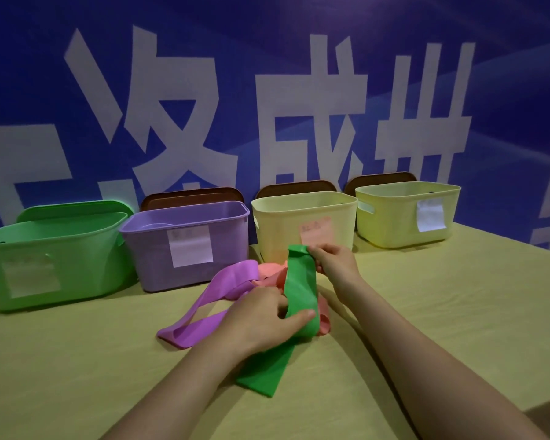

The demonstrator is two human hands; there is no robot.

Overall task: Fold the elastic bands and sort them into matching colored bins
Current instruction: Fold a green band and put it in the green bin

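Note:
A green elastic band (299, 284) stretches up from the table in front of me. My right hand (335, 262) pinches its upper end near the cream bin. My left hand (261, 319) grips its middle with the thumb across the band, and the lower end lies on the cloth under my left wrist. A purple band (216, 296) lies looped to the left, and a pink band (272, 271) lies partly hidden behind the green one. Along the back stand a green bin (54, 252), a purple bin (188, 246), a cream bin with a pink label (302, 223) and a pale yellow bin (404, 214).
The table carries a yellow-green cloth (442, 312). Lids lean upright behind the bins against a blue wall with large white characters. Each bin has a paper label on its front. The table's right edge shows at the lower right.

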